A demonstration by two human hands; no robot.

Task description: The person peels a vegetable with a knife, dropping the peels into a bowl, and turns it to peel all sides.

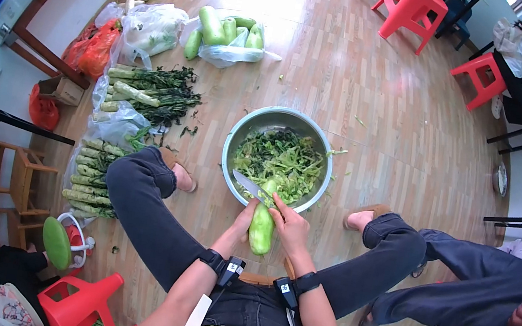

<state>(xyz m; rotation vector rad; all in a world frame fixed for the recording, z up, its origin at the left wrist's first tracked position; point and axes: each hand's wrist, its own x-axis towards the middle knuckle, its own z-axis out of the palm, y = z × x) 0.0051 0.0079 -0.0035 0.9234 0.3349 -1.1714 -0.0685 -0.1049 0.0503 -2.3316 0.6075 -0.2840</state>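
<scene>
A long pale green gourd (pixel 260 234) is held upright between my hands, its upper end over the rim of a large metal basin (pixel 230 152). My left hand (pixel 242 221) is closed around the gourd's left side, its fingers partly hidden. My right hand (pixel 290 226) grips a knife (pixel 249 185); the handle is mostly hidden in the fingers. The blade lies across the gourd's upper part and points to the upper left. Small green bits cling to the gourd near the blade. Green peelings and dark leaves (pixel 282 159) fill the bottom of the basin.
Leafy stem vegetables (pixel 143 93) and more stalks (pixel 92 175) lie on plastic at left. Several gourds (pixel 214 26) sit in a bag beyond. Red stools (pixel 411 13) stand at upper right. Another person's legs (pixel 466 278) are close on my right; a person (pixel 520 60) sits farther back.
</scene>
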